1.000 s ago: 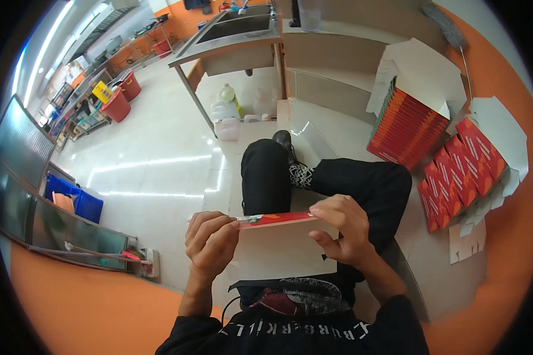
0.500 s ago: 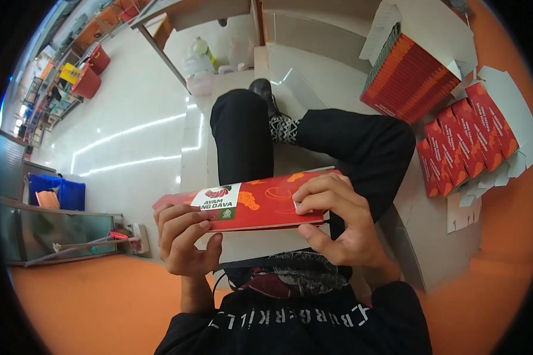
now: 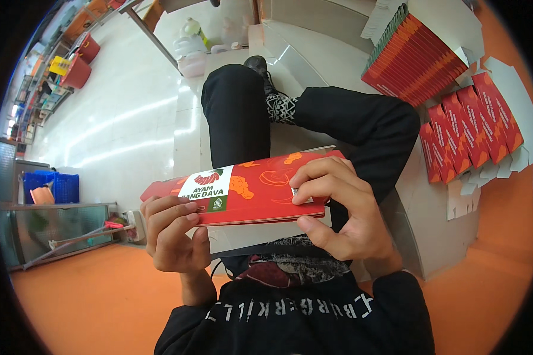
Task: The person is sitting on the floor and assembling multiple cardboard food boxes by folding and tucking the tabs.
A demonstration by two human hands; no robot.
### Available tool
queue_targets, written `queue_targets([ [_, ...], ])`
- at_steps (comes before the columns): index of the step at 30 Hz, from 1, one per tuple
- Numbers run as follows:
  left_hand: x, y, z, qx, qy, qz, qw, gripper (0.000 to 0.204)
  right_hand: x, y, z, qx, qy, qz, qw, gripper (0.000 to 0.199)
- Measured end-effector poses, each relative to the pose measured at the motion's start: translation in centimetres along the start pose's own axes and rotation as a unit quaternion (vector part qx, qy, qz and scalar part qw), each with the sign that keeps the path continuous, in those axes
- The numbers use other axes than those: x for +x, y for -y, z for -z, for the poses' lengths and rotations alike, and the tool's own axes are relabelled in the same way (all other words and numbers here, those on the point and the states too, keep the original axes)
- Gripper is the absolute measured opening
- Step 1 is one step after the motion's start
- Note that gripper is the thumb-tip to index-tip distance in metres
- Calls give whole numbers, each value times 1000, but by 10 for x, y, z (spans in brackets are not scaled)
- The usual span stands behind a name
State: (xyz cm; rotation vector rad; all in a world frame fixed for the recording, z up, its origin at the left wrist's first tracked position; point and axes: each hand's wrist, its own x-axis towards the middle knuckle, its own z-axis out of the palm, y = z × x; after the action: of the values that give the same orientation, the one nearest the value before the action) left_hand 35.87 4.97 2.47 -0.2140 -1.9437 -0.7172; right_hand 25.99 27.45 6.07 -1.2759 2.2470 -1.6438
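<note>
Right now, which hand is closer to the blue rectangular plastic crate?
The left hand. It touches the left end of the flat red cardboard carton, right of the crate; the right hand is farther off, at the carton's right end.

Left hand (image 3: pixel 177 245), right hand (image 3: pixel 356 218) apart, fingers (image 3: pixel 326 188) bent.

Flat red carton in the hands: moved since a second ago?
Yes. Against the plastic jugs, the flat red carton sits farther away in the view, and has tipped from nearly edge-on to show its printed face. The camera moved too.
</note>
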Motion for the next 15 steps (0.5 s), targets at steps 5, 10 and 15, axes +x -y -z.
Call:
queue_targets([
  [5, -1, 0, 1, 0, 10, -6, 1000, 20, -1, -1, 1, -11, 13, 3, 1000, 23],
  [10, 1, -1, 0, -5, 8, 21, 1000, 23, 0, -1, 0, -7, 11, 11, 1000, 27],
  [15, 4, -10, -2, 17, 17, 76, 997, 24, 1, 1, -3, -18, 4, 24, 1000, 31],
])
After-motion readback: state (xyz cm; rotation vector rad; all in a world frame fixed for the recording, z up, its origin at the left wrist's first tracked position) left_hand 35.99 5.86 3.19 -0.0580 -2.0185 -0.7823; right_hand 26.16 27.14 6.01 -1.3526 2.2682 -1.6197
